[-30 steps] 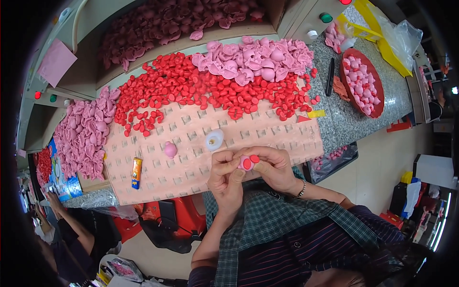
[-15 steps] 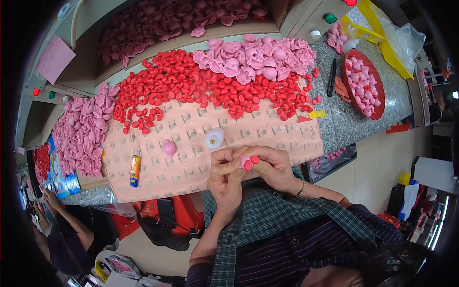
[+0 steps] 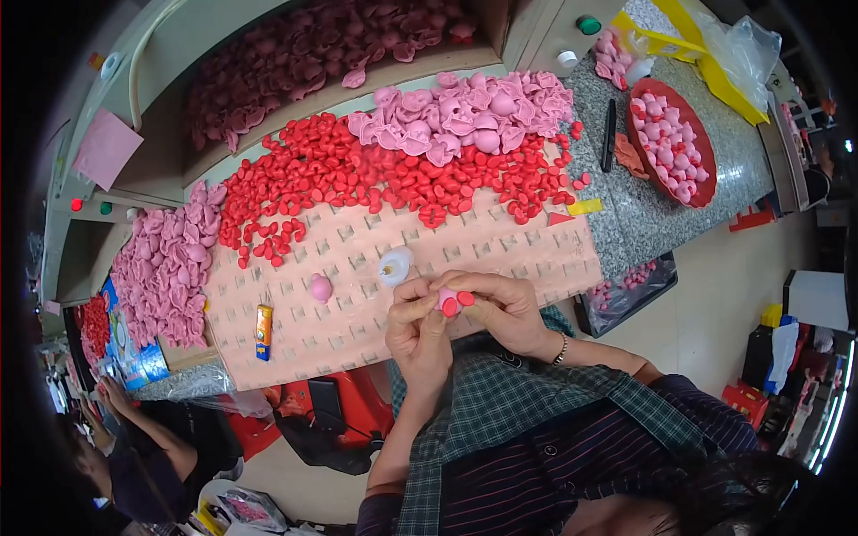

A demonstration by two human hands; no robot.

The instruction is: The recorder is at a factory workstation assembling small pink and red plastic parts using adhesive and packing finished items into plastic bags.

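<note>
I see the small pink piece (image 3: 448, 295) pinched between the left grip (image 3: 417, 332) and right grip (image 3: 511, 314), by the counter's (image 3: 657, 234) edge, its two red ends (image 3: 450, 307) (smooth ovals, these) side by side.

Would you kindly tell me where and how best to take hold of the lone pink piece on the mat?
I would pinch the lone pink piece across its round, bulging body, thumb and finger on opposite sides, coming from above on the near side: it lies apart from the red pieces, and the left hand is closer.
</note>
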